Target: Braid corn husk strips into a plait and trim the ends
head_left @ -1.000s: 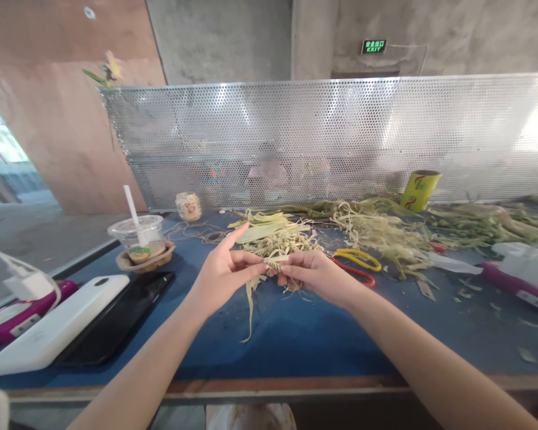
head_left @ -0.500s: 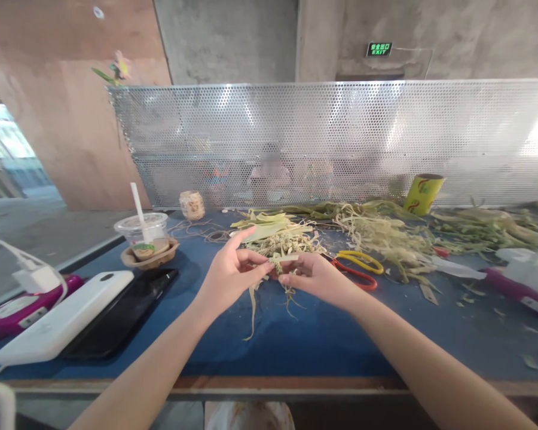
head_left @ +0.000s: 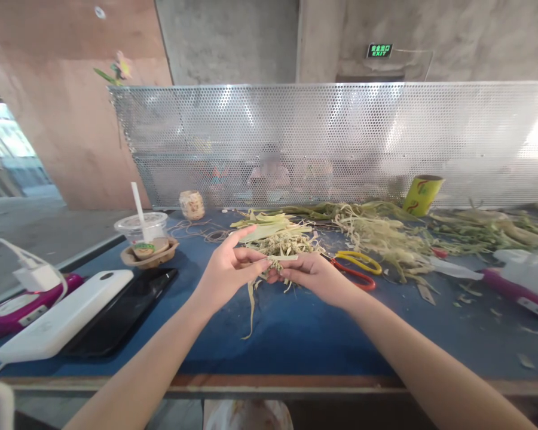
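A small braided piece of pale green plant fibre (head_left: 274, 264) is pinched between my two hands above the blue table. My left hand (head_left: 231, 263) grips its left side between thumb and fingers, with the index finger stretched outward. From the other side my right hand (head_left: 311, 275) pinches it; a flat strip (head_left: 287, 258) sticks out over those fingers. A loose strand (head_left: 251, 310) hangs below my left hand. Right behind lies a heap of leaf strips and knotted pieces (head_left: 282, 236). Scissors with yellow and red handles (head_left: 361, 263) rest just right of my right hand.
On the left are a plastic cup with a straw (head_left: 146, 230), a black phone (head_left: 123, 310), a white power bank (head_left: 67, 313) and a purple power strip (head_left: 31, 304). More dried fibres (head_left: 381, 233) and a yellow roll (head_left: 424, 194) lie to the right. A perforated metal screen (head_left: 273, 125) closes the back.
My right hand's fingers have shifted slightly on the braided piece, and the short strands under it hang differently. My left hand has stayed almost in place.
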Action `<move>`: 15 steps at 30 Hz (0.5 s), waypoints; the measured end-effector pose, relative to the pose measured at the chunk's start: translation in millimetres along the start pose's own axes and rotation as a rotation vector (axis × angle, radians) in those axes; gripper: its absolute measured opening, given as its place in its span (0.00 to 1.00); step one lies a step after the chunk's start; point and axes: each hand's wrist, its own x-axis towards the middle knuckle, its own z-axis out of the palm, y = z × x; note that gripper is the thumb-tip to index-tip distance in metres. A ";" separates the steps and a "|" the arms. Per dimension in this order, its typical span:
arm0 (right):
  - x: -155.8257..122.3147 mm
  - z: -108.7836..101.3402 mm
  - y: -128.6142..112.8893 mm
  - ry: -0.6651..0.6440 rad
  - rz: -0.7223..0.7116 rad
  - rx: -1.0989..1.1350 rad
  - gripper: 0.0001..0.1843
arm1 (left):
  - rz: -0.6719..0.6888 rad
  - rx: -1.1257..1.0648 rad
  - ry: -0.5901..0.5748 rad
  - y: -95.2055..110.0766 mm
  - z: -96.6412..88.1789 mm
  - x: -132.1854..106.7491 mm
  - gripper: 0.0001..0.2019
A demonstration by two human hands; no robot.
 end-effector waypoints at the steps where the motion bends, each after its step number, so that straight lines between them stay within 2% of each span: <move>1: -0.1 0.6 0.8 -0.003 0.010 -0.021 0.14 | 0.004 0.009 -0.004 -1.0 0.0 0.0 0.36; 3: -0.4 2.1 2.7 0.051 0.024 -0.111 0.13 | 0.020 0.040 -0.008 -3.2 0.3 0.0 0.36; 6: -0.8 4.0 3.8 0.199 -0.011 -0.292 0.15 | 0.047 0.106 -0.022 -6.3 2.0 -0.4 0.35; 8: -0.4 4.1 2.8 0.235 -0.042 -0.360 0.12 | 0.048 0.120 -0.050 -7.3 3.9 -0.8 0.36; 11: 1.0 2.7 1.6 0.254 -0.051 -0.344 0.08 | 0.021 0.073 -0.084 -6.4 6.8 -1.4 0.40; 15: 2.1 0.3 3.1 0.305 -0.032 -0.225 0.10 | 0.006 -0.027 -0.050 -3.4 9.1 -0.7 0.49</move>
